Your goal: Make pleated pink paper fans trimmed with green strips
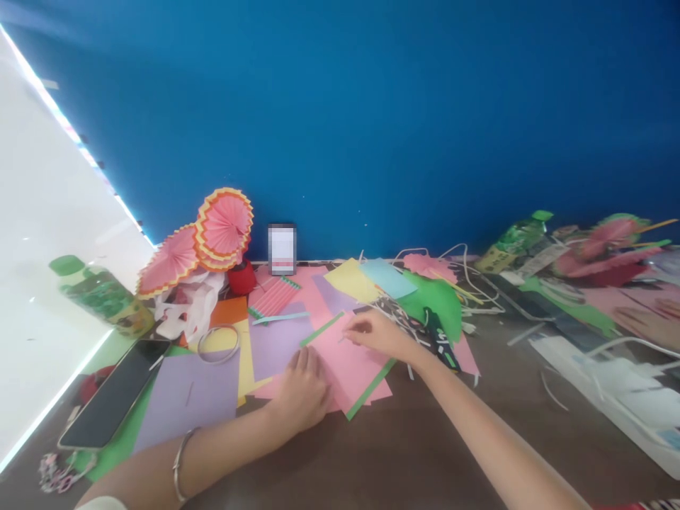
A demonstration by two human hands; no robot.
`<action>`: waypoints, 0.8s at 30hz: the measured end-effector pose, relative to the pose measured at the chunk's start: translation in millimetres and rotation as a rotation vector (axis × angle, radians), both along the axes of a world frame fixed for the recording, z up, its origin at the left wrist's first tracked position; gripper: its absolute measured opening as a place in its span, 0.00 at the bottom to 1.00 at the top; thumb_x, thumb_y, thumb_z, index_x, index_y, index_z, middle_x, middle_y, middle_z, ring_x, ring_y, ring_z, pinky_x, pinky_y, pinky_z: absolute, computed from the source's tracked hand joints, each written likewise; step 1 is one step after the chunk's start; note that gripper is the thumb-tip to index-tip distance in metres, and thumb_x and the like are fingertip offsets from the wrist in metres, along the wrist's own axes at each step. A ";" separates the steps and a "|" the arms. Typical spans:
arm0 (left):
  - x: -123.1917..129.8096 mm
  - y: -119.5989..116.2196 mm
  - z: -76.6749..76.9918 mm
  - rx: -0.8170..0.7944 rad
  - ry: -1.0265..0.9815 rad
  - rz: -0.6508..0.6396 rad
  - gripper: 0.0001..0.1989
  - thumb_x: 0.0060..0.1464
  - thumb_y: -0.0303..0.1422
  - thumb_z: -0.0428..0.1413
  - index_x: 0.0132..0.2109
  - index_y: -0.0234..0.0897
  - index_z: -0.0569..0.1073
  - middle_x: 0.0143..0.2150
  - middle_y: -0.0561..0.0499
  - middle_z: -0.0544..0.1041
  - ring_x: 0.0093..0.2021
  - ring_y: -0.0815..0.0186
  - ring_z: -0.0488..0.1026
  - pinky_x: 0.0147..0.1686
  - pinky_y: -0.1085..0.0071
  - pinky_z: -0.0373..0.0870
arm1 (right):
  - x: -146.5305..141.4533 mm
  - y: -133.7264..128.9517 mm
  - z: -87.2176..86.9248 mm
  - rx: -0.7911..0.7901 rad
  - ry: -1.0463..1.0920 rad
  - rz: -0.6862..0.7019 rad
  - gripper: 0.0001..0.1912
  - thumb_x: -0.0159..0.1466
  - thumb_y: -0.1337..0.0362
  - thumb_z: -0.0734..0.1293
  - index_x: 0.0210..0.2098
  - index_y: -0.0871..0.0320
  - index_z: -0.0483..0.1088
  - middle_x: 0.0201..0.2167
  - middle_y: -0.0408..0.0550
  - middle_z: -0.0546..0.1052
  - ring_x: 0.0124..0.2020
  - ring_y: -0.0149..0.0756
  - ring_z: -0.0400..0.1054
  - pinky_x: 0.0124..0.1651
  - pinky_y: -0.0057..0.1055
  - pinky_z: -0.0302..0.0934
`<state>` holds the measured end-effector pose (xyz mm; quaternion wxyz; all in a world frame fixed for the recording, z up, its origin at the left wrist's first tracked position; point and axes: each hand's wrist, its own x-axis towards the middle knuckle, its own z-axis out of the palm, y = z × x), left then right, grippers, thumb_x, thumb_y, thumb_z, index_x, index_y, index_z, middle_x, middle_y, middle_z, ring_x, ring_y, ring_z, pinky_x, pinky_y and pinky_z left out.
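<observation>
A pink paper sheet (353,372) lies on the table in front of me, with green strips along two opposite edges. My left hand (304,389) rests on its left side, fingers laid flat on the paper, and wears a metal bangle at the wrist. Above the sheet's upper part, my right hand (375,334) has thumb and fingertips pinched together. A thin sliver seems to show at the fingertips, too small to name. Behind the hands lies a pleated pink paper piece (275,297) with green edges. Purple paper (281,340) lies left of the sheet.
At left are a phone (117,397), a green-capped bottle (100,294), pink paper fans (226,227) and a roll of tape (219,343). A small upright screen (282,249) stands at the back. Cables (481,287) and another person's hands (648,326) are at right.
</observation>
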<state>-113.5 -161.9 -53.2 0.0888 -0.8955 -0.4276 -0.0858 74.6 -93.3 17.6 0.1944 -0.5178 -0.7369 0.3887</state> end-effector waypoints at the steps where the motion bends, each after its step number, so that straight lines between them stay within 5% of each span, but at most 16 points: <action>1: -2.7 -0.1 -3.6 -0.002 -0.011 0.004 0.18 0.50 0.31 0.46 0.43 0.22 0.71 0.46 0.30 0.69 0.46 0.50 0.66 0.44 0.55 0.61 | -6.7 4.9 -3.9 -0.002 -0.015 0.036 0.11 0.54 0.61 0.64 0.27 0.60 0.75 0.25 0.47 0.77 0.28 0.34 0.68 0.32 0.29 0.60; 13: -5.8 -12.2 -34.3 -0.002 -0.123 0.034 0.30 0.55 0.41 0.42 0.53 0.15 0.63 0.52 0.22 0.64 0.54 0.42 0.61 0.50 0.52 0.57 | -56.2 40.9 -58.0 -0.291 -0.026 0.159 0.15 0.50 0.56 0.65 0.20 0.63 0.71 0.14 0.40 0.66 0.19 0.26 0.58 0.24 0.24 0.51; 24: -5.3 -13.1 -28.3 0.027 -0.117 0.013 0.27 0.55 0.39 0.42 0.51 0.17 0.67 0.48 0.27 0.70 0.50 0.45 0.66 0.47 0.54 0.57 | -66.2 40.2 -60.5 -0.274 -0.110 0.185 0.19 0.50 0.54 0.64 0.12 0.61 0.61 0.12 0.37 0.58 0.18 0.24 0.49 0.22 0.24 0.46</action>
